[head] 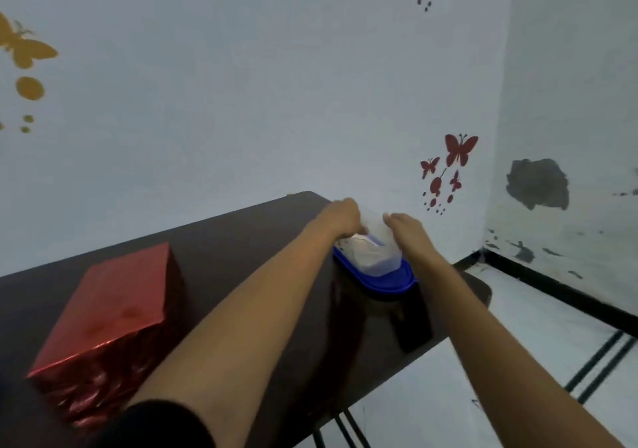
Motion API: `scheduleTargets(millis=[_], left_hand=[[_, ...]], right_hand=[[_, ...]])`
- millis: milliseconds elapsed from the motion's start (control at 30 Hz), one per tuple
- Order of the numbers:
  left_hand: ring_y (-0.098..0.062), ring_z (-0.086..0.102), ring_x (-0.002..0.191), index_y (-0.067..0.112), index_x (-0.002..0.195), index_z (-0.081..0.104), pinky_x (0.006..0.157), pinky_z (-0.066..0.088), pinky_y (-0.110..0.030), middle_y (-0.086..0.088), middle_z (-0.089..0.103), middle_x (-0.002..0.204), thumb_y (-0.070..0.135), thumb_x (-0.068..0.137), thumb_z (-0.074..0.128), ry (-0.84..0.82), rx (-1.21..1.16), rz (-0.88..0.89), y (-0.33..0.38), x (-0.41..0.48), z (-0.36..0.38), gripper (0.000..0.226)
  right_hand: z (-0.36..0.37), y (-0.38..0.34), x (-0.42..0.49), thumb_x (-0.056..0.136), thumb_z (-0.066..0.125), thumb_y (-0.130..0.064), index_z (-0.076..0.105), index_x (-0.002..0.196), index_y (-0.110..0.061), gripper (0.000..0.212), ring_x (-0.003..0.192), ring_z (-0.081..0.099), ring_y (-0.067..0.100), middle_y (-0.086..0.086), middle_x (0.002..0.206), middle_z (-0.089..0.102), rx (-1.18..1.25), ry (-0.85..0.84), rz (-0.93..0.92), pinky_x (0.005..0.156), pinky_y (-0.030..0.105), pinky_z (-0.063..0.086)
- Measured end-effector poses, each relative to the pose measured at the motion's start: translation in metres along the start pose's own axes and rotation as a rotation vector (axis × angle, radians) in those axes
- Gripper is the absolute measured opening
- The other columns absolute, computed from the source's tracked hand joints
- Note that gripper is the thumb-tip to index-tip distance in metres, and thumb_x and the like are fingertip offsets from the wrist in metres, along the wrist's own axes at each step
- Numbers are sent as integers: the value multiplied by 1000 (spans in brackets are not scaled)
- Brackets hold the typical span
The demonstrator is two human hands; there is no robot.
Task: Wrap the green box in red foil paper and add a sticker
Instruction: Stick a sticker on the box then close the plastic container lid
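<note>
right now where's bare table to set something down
Bare table runs along the far edge, between the red box and the tub; the left arm crosses above its near part. The right end is crowded: the tub on its blue lid, with the left hand and right hand on it.

I have the box (114, 313) on the left of the dark table (241, 237), toward the near edge, covered in red foil paper (83, 392) on every face I can see. It sits flat on its base, turned at an angle so that one lower corner points toward me. The top face is smooth and glossy with a couple of shallow dents, while the foil on the near side is crinkled and catches the light.
</note>
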State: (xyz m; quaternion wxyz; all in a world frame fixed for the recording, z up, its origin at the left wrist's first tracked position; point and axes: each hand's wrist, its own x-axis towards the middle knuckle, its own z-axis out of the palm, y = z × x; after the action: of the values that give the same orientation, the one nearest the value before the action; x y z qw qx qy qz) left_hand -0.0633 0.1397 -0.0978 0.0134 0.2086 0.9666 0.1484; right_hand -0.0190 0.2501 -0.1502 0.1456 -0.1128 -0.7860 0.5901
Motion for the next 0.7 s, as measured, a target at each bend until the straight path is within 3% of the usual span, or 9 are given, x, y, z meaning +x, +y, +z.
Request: scheduleTargets(millis=[67,133,167,267,467,567,700], left_hand=[[-30,54,114,2,108,60,95,42,-36,-12,59,121,38,91,57,-184,179,-92,5,25,16,39],[-30,53,114,10,84,55,102,39,-42,-9,60,117,46,90,54,-242,276,-136,4,40,22,36],[-29,53,114,14,80,52,103,37,-44,-6,60,111,48,88,55,-242,321,-151,3,43,22,35],[-23,52,106,17,99,56,103,29,-44,0,55,97,44,81,67,-86,246,-171,5,40,23,35],[-22,59,102,20,111,61,97,29,-40,2,64,109,33,80,72,282,341,-36,5,22,31,35],[-21,59,101,20,101,61,91,31,-37,4,63,106,27,79,72,336,237,26,5,16,29,26],[-16,61,93,18,85,68,87,48,-34,3,64,90,15,73,78,267,-234,7,6,6,3,16]], right_hand=[[-1,11,2,99,36,-19,48,132,0,40,123,46,30,17,135,49,58,4,-9,104,41,36],[1,18,1,100,32,-18,45,136,-7,39,127,43,25,9,140,46,104,16,-20,107,35,33],[3,21,0,101,31,-19,42,138,-10,40,129,41,22,6,142,44,130,22,-20,106,32,31],[9,22,1,102,28,-20,41,139,-12,40,130,40,20,4,143,44,170,62,-35,106,30,31],[13,24,-2,103,26,-21,41,139,-15,40,128,42,20,2,141,45,190,117,-55,107,34,34],[14,22,-5,103,26,-22,41,139,-15,40,128,43,20,2,142,44,178,127,-49,106,34,36],[11,21,-6,103,27,-27,41,138,-15,40,126,45,22,4,140,46,117,111,-29,102,33,39]])
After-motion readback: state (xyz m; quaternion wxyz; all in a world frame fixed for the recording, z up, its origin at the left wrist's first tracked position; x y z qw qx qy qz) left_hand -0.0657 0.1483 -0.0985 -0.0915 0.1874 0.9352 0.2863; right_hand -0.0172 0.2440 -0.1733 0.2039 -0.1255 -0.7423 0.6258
